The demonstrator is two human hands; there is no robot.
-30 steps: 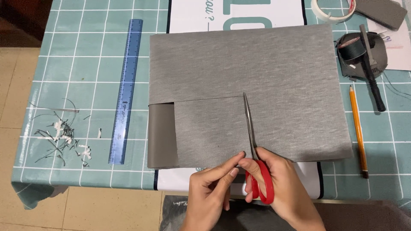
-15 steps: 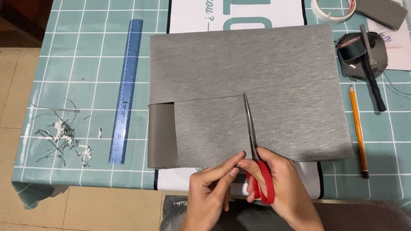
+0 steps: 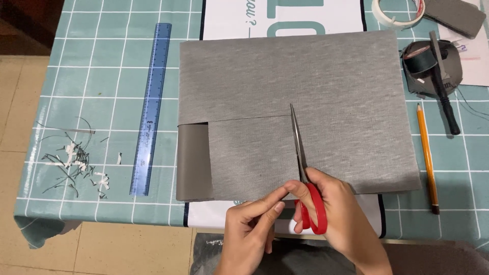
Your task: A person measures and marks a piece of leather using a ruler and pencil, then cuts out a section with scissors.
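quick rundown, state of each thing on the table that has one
grey sheet: flat, partly cut
scissors: blades nearly shut in the cut, held by right hand
left hand: fingers pinching the sheet's near edge
blue ruler: lying flat, untouched
pencil: lying flat
tape roll: lying flat

Ruler [image 3: 151, 109]: blue, see-through, long, lying left of the big grey piece.
Scraps [image 3: 74, 160]: thin dark and white bits in a messy heap near the table's left edge.
Pencil [image 3: 427, 155]: yellow, lying straight on the right side.
Tape roll [image 3: 389, 12]: white ring at the top right.
Black tool [image 3: 442, 81]: long handle across a round dark spool.
Tablecloth [image 3: 91, 76]: teal with white squares.
Floor [image 3: 12, 127]: pale tiles, left.
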